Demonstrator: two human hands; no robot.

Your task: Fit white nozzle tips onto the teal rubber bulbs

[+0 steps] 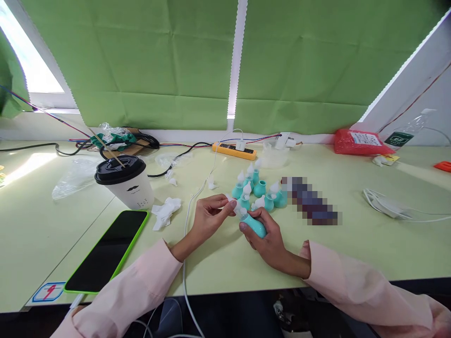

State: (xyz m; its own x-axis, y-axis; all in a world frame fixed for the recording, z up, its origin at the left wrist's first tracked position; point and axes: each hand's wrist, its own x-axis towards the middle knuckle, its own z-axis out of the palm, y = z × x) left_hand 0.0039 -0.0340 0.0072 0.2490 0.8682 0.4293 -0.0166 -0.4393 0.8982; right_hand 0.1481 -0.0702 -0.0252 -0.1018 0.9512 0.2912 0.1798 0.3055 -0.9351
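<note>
My right hand point(270, 241) is wrapped around a glossy teal squeeze bulb point(256, 226), tilted with its clear neck toward my left hand. Between the thumb and fingers of my left hand point(207, 217) is a small translucent white nozzle tip point(238, 210), partly hidden by the thumb. The tip is close to the bulb's neck; whether they touch I cannot tell. Just beyond my hands several teal bulbs stand in a cluster, most with pale pointed tips. One teal bulb point(260, 189) among them has a bare dark opening. A loose white tip point(259, 203) leans near the front.
To the left are a lidded paper cup point(136, 190) with a stick, a phone point(109, 251) and crumpled tissue point(167, 212). A white cable point(188, 220) crosses the table. Behind lies an orange power strip point(229, 150); rightward are a pixelated object point(313, 202) and a red package point(359, 142).
</note>
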